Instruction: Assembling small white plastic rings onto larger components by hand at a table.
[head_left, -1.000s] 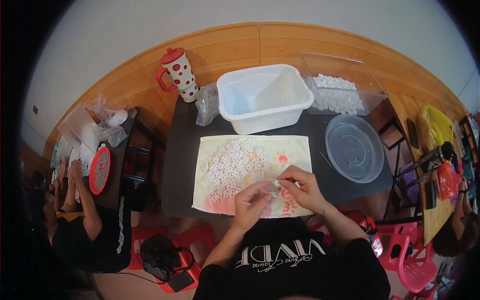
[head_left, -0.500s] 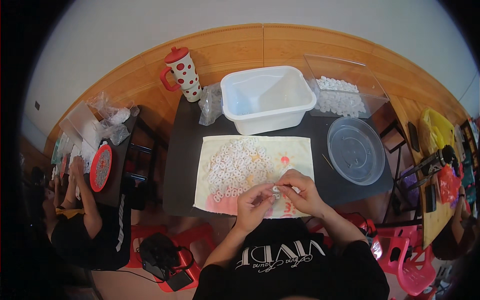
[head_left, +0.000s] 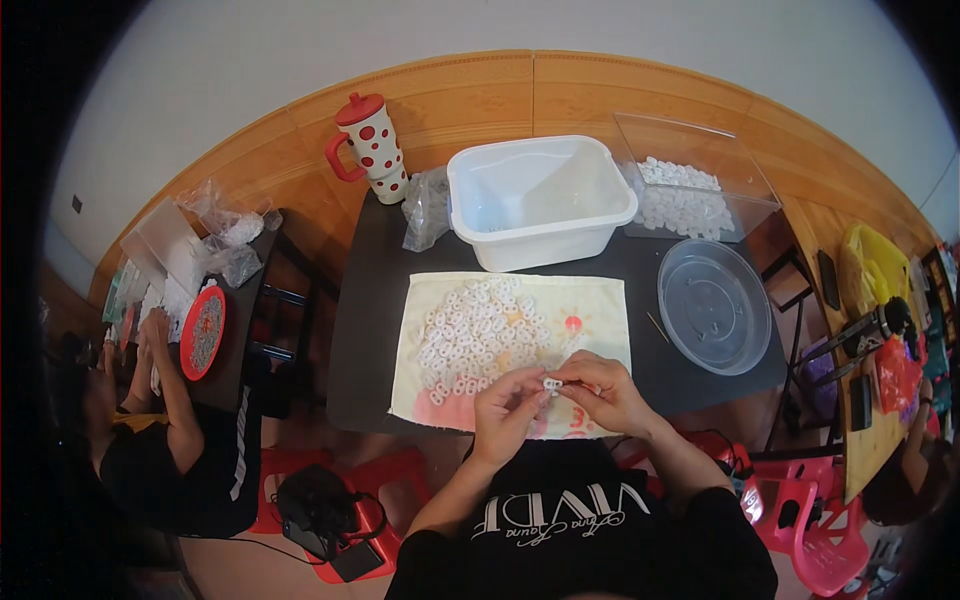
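Between my two hands, at the near edge of the cream towel point(head_left: 612, 300), is a small white plastic piece with two holes point(head_left: 552, 384). My left hand point(head_left: 507, 408) pinches it from the left with thumb and fingertips. From the right, the thumb and fingers of my right hand point(head_left: 603, 392) close on the same piece. Farther left on the towel lies a loose pile of similar white pieces point(head_left: 478, 325). Parts of the towel under my hands are hidden.
Behind the towel stands a white plastic tub point(head_left: 543, 245). A clear box point(head_left: 690, 190) with white pieces and a round clear lid or tray point(head_left: 714, 305) lie to its right. A dotted tumbler point(head_left: 375, 150) and plastic bag point(head_left: 427, 208) stand left. A co-worker's arm point(head_left: 180, 395) reaches past a red tray point(head_left: 205, 335).
My right fingers have shifted slightly, and the piece between my hands now faces up with both holes showing. My left hand has hardly moved.
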